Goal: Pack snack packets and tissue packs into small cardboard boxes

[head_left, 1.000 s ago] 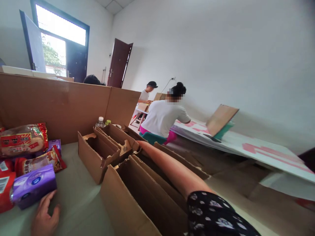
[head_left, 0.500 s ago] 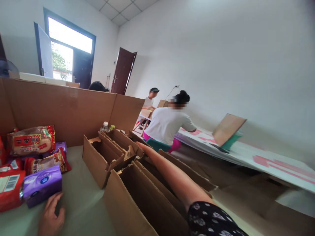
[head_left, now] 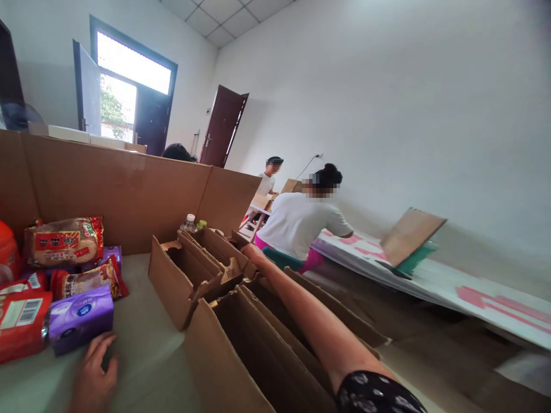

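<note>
Cardboard boxes, open-topped, are grouped from lower centre to mid-frame. At lower left, the left hand is held with thumb and fingers parted, just beside a purple packet. At frame centre, the right hand is partly hidden among the boxes; its grip cannot be told. Behind, a cardboard screen is seen.

From here I see the left hand down low, its fingers a little bent and its thumb spread away. The right arm stretches far out in front, its fingers hidden from me.
</note>
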{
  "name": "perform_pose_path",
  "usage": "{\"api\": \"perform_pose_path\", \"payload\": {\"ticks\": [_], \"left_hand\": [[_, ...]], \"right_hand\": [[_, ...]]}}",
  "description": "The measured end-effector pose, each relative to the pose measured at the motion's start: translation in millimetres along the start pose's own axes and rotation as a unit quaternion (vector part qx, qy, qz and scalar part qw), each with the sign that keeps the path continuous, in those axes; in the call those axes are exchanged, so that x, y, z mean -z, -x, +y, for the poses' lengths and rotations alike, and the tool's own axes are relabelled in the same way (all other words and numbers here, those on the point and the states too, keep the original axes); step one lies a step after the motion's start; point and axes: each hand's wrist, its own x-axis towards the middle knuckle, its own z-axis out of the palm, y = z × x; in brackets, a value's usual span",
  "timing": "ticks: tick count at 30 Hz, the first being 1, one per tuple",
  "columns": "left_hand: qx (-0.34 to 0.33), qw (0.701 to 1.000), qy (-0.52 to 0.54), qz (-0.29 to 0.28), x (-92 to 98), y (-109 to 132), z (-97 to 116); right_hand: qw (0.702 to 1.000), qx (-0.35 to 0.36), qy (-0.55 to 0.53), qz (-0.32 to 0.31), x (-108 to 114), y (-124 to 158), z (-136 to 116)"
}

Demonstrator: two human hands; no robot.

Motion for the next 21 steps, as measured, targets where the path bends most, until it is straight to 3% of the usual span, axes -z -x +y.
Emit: {"api": "perform_pose_path", "payload": {"ticks": [4,9,17,21], "left_hand": [[0.001,1.000,0.005,0.001,1.9,-1,4],[0.009,1.000,0.019,0.006,3.2,-1,7],[0.003,0.999,0.052,-0.008,-2.0,2,6],[0.019,0.998,0.048,-0.028,-5.0,14,10]], "right_hand": [[0.998,-0.023,0.049,-0.016,26,-4,-4],[0.994,-0.033,0.103,0.009,47,11,-19],[0.978,-0.032,0.192,0.080,72,50,-54],[0.963,0.035,0.216,0.158,101,71,-71]]}}
